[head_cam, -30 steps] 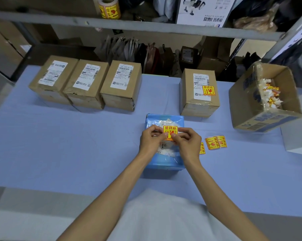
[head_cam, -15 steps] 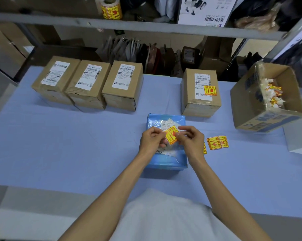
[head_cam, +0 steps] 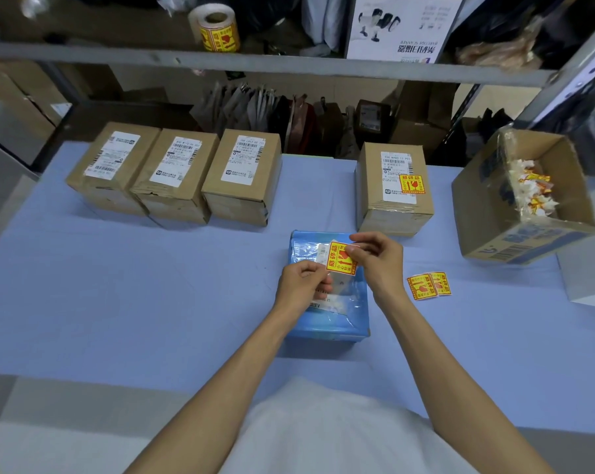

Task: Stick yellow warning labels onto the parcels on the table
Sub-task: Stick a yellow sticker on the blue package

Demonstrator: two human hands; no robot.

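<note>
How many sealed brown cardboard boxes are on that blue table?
4. Three stand side by side at back left: left box, middle box, right box. The fourth box, bearing a yellow label, stands apart at back right. Others may lie out of view.

The left hand (head_cam: 301, 285) and right hand (head_cam: 380, 260), both pinching the yellow label (head_cam: 340, 260), are covering most of the white slip (head_cam: 339, 285) on the blue parcel (head_cam: 327, 323), so its print isn't showing. The shipping labels (head_cam: 243, 164) on the brown boxes (head_cam: 173, 196) are coming out way too small to read, and the white box (head_cam: 593, 285) is getting chopped off by the right edge.
</note>
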